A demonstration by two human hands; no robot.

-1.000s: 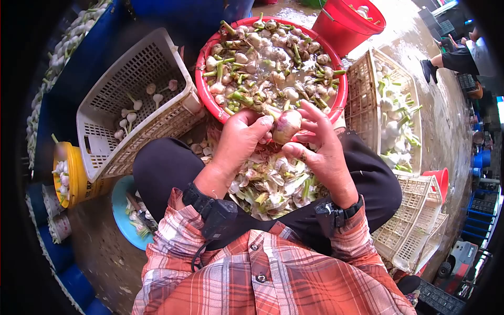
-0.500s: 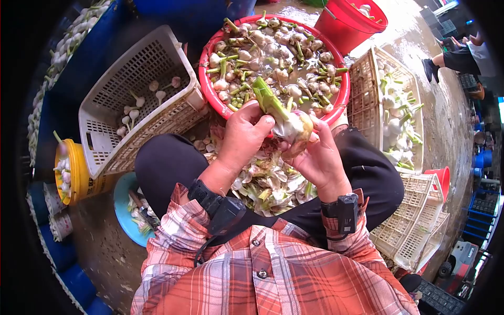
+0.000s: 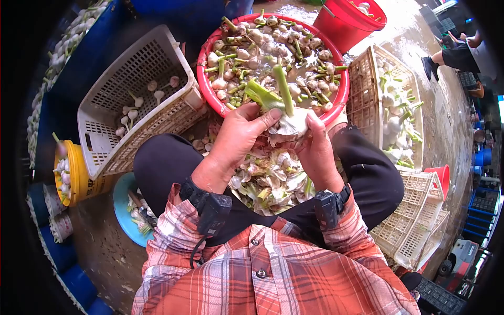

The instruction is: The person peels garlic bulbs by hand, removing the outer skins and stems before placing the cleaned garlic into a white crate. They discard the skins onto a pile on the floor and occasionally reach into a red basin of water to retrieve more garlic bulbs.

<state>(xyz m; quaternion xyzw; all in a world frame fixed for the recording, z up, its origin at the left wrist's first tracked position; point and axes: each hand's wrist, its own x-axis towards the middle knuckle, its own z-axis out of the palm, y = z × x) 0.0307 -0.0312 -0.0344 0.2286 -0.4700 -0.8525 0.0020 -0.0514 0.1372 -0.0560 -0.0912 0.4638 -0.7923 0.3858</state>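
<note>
A garlic bulb (image 3: 292, 124) with an upright green stem is held between both hands above the lap. My left hand (image 3: 242, 131) pinches a peeled-back green leaf sheath (image 3: 262, 96) at the bulb's left side, thumb on top. My right hand (image 3: 316, 149) grips the bulb's right side, its thumb against the white skin and its other fingers mostly hidden beneath. Just beyond the hands, a red tub (image 3: 203, 79) holds water and many garlic bulbs. Loose garlic skins (image 3: 273, 184) lie in a heap below, between the legs.
A grey crate (image 3: 131, 63) with a few bulbs stands left, near a yellow bucket (image 3: 79, 170) and blue basin (image 3: 122, 210). To the right are a crate of garlic (image 3: 365, 100), stacked crates (image 3: 407, 220) and a red bucket (image 3: 349, 23). Another person's leg (image 3: 454, 59) shows far right.
The leaf sheath has come away from the stem, which now stands apart and upright. The bulb has turned upright, and my right hand has shifted to its right side.
</note>
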